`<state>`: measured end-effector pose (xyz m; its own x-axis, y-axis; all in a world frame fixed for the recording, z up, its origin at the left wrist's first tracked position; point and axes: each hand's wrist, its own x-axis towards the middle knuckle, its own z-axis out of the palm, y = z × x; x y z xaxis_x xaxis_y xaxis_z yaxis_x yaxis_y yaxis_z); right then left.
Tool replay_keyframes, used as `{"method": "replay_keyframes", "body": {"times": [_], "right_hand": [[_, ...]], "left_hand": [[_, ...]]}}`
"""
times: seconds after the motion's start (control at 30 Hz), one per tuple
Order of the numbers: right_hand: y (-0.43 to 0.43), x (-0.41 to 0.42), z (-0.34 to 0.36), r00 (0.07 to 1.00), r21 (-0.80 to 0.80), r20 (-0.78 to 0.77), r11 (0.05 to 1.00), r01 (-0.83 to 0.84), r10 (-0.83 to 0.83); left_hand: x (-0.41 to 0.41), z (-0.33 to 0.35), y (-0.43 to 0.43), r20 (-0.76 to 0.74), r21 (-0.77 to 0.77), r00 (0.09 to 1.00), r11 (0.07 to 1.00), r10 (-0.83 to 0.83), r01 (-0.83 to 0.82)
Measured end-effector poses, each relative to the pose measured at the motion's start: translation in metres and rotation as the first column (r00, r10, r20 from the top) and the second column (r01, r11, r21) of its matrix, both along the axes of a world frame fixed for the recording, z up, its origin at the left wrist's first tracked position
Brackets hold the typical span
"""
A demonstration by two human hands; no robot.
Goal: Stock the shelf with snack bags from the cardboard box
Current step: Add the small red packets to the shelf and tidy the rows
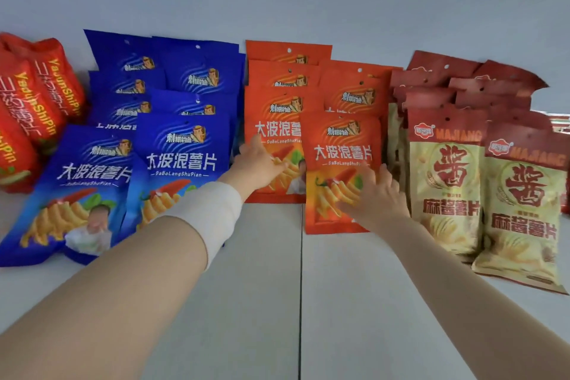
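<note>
Several orange snack bags stand in two columns mid-shelf. My left hand (260, 163), a white band on its wrist, reaches in with fingers stretched flat against the front orange bag of the left column (277, 133). My right hand (377, 194) lies with spread fingers on the lower right of the foremost orange bag (339, 163), which stands further forward than the rest. Neither hand is closed around a bag. The cardboard box is out of view.
Blue bags (182, 157) fill two columns left of the orange ones, and red bags (37, 95) lean at the far left. Beige-and-red bags (447, 182) stand in rows at the right. The white shelf board (277, 302) has a seam running front to back.
</note>
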<state>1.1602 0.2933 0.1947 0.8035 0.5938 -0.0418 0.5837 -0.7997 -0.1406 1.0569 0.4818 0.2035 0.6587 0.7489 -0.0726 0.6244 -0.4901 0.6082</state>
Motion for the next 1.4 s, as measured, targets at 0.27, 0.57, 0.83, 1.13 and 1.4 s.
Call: {"method": "replay_keyframes", "body": {"times": [0.27,0.57,0.83,1.13,1.4], "right_hand": [[0.002,0.008,-0.041,0.953,0.273,-0.278,0.942,0.197,-0.119],[0.028,0.029,-0.059,0.988,0.710,-0.076,0.688,0.150,-0.138],[0.040,0.048,-0.075,0.979,0.732,-0.095,0.654,0.191,-0.179],[0.038,0.045,-0.084,0.970,0.734,-0.142,0.637,0.237,-0.198],[0.033,0.044,-0.078,0.983,0.808,0.040,0.584,0.074,-0.180]], "left_hand": [[0.029,-0.025,-0.001,0.290,-0.057,0.934,0.978,0.207,-0.199],[0.039,-0.034,0.012,0.460,-0.015,0.860,0.970,0.222,-0.242],[0.046,-0.042,0.018,0.605,0.122,0.788,0.965,0.114,-0.234],[0.062,-0.036,0.030,0.680,-0.162,0.673,0.955,0.291,-0.248],[0.057,-0.050,0.035,0.819,-0.117,0.533,0.971,0.214,-0.210]]}}
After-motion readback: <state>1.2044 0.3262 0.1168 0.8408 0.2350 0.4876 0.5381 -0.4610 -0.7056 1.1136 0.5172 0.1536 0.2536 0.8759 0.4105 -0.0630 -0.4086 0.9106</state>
